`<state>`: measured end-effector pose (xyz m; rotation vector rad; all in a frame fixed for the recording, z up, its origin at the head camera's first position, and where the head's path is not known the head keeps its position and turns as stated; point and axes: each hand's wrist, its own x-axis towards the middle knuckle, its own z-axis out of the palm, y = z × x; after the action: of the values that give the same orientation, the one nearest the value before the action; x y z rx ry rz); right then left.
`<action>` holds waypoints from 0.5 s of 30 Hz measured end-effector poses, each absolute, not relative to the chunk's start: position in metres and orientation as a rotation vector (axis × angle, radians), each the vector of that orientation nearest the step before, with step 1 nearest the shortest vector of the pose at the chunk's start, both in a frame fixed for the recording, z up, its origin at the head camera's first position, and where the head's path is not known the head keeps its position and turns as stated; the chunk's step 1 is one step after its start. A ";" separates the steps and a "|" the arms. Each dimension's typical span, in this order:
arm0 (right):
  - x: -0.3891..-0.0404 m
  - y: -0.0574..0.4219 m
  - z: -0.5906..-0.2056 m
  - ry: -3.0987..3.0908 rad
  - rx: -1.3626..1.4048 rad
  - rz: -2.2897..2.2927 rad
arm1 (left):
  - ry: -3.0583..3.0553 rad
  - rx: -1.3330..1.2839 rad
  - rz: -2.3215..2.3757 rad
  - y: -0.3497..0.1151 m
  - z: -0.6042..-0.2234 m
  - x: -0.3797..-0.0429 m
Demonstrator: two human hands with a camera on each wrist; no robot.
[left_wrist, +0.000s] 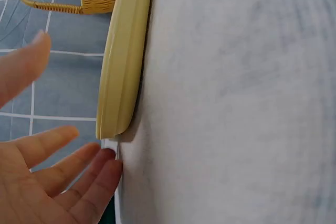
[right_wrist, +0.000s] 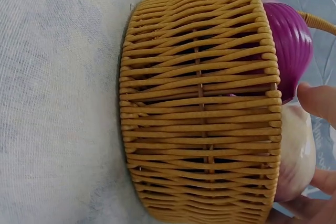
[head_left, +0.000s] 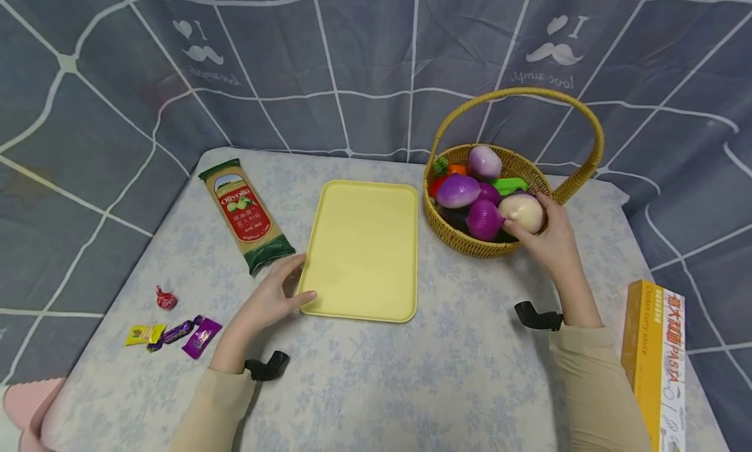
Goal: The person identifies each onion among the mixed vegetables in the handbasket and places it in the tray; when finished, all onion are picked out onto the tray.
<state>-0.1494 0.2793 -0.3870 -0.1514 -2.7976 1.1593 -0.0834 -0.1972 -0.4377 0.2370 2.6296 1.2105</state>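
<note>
A yellow tray (head_left: 365,251) lies flat on the table. My left hand (head_left: 270,303) is at its near left corner, fingers spread and relaxed beside the edge, thumb over the rim. Also in the left wrist view, the left hand (left_wrist: 58,177) holds nothing. At the back right stands a wicker basket (head_left: 470,243) of vegetables. Inside its right side, my right hand (head_left: 549,233) has thumb and fingers around a whitish turnip (head_left: 523,210). In the right wrist view the turnip (right_wrist: 296,153) shows above the basket rim, next to a purple onion (right_wrist: 289,45).
The basket's tall handle (head_left: 523,91) arches over the vegetables. A green-ended pasta packet (head_left: 247,217) lies left of the tray. Several wrapped candies (head_left: 176,331) are at the left. A yellow pasta box (head_left: 652,360) stands at the right edge. Patterned cloth hangs behind.
</note>
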 end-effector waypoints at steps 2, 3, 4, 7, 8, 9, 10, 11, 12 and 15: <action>-0.150 0.280 -0.388 -2.792 -0.163 1.182 | 2.607 0.228 1.248 -0.198 -0.440 -0.085; -0.150 0.280 -0.388 -2.792 -0.170 1.191 | 2.593 0.213 1.264 -0.198 -0.441 -0.085; -0.151 0.280 -0.388 -2.793 -0.176 1.198 | 2.586 0.203 1.268 -0.198 -0.441 -0.085; -0.152 0.279 -0.389 -2.798 -0.185 1.217 | 2.593 0.181 1.256 -0.199 -0.442 -0.085; -0.152 0.279 -0.389 -2.799 -0.188 1.224 | 2.601 0.179 1.249 -0.199 -0.442 -0.085; -0.153 0.279 -0.389 -2.798 -0.190 1.232 | 2.609 0.179 1.244 -0.199 -0.443 -0.085; -0.153 0.280 -0.390 -2.796 -0.191 1.240 | 2.617 0.179 1.240 -0.199 -0.443 -0.085; -0.154 0.280 -0.390 -2.793 -0.192 1.247 | 2.619 0.177 1.242 -0.200 -0.444 -0.085; -0.154 0.280 -0.391 -2.790 -0.193 1.254 | 2.623 0.171 1.241 -0.199 -0.444 -0.086; -0.155 0.281 -0.392 -2.776 -0.187 1.258 | 2.630 0.165 1.250 -0.198 -0.446 -0.087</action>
<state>-0.1551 0.2807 -0.3915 -0.1870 -2.7761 1.2581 -0.0866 -0.1976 -0.4459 0.1654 2.6304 1.2497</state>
